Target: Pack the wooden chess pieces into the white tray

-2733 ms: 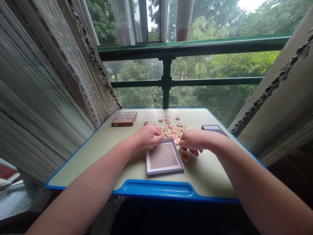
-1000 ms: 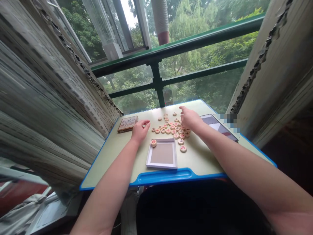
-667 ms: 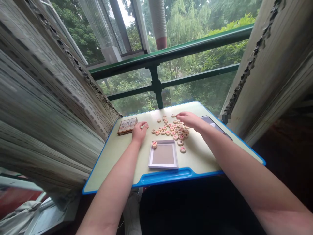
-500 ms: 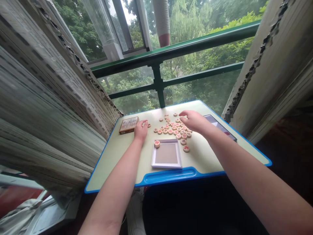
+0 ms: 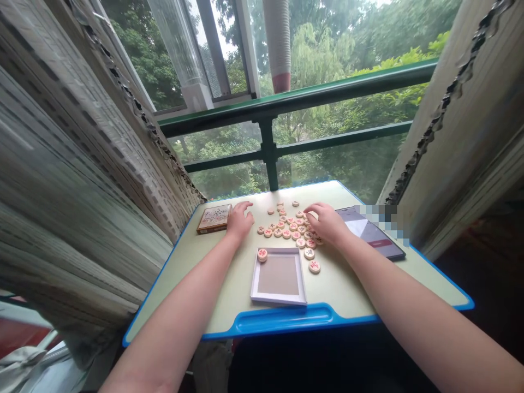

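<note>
Xiangqi pieces (image 5: 294, 227), round wooden discs with red or black characters, lie in a loose cluster on the table. My left hand (image 5: 240, 221) is beside the box lid, thumb and fingers apart, with no piece visible in it. The disc seen near those fingers earlier is out of sight. Over the right edge of the cluster, my right hand (image 5: 326, 222) has curved fingers with a gap at the thumb and covers some discs. One red-marked piece (image 5: 262, 255) sits at the upper left corner of the shallow white box tray (image 5: 254, 281).
A printed box lid (image 5: 214, 216) lies at the left. On the right rests a dark-framed tablet (image 5: 374, 237). The table (image 5: 184, 295) has a blue rim and a moulded groove (image 5: 284, 318) in front. Curtains (image 5: 94, 164) and a green railing (image 5: 268, 147) stand beyond.
The view has tilted up slightly, so the table appears lower. My right hand has come down over the cluster's right side. My left hand has shifted over the spot of the lone disc.
</note>
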The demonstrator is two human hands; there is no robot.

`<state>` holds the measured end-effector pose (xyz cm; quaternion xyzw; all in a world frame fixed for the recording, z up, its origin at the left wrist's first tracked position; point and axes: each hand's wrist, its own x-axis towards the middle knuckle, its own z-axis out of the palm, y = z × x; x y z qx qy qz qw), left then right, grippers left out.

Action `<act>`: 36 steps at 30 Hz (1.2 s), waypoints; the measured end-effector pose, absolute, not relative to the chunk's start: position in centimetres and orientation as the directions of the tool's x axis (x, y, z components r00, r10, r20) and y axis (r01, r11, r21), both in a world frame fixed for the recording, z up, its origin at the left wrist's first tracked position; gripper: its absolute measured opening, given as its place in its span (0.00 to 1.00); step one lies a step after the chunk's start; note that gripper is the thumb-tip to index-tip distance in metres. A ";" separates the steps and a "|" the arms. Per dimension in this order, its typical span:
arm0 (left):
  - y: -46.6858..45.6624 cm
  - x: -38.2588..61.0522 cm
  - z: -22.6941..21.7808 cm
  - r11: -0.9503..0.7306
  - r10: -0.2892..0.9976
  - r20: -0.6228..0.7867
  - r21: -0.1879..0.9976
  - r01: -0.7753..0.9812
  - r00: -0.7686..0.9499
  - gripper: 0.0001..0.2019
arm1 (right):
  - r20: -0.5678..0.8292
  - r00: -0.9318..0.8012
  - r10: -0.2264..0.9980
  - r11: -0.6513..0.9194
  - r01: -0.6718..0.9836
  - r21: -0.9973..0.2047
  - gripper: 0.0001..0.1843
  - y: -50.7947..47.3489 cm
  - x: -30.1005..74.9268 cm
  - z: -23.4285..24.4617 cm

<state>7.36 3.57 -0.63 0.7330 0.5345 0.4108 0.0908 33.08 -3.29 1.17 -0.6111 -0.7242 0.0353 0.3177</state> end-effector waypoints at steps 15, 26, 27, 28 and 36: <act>10.4 11.8 0.4 -0.619 0.786 0.215 0.276 0.735 0.580 0.09 | 0.339 0.047 0.940 0.135 0.859 -0.494 0.13 -1.3 33.6 0.5; 9.5 11.7 1.6 -0.500 0.832 -0.008 0.425 0.755 0.555 0.14 | 0.331 0.071 0.941 0.116 0.851 -0.512 0.12 -1.5 33.3 0.8; 9.4 11.8 1.5 -0.495 0.839 0.007 0.423 0.759 0.544 0.13 | 0.332 0.065 0.941 0.120 0.853 -0.507 0.12 -1.5 33.3 0.8; 9.3 11.9 1.4 -0.500 0.842 0.034 0.422 0.756 0.538 0.13 | 0.332 0.062 0.941 0.121 0.856 -0.503 0.12 -1.5 33.3 0.8; 9.0 12.7 0.4 -0.601 0.792 0.196 0.414 0.684 0.578 0.12 | 0.321 0.041 0.946 0.128 0.864 -0.486 0.12 -1.6 33.1 1.0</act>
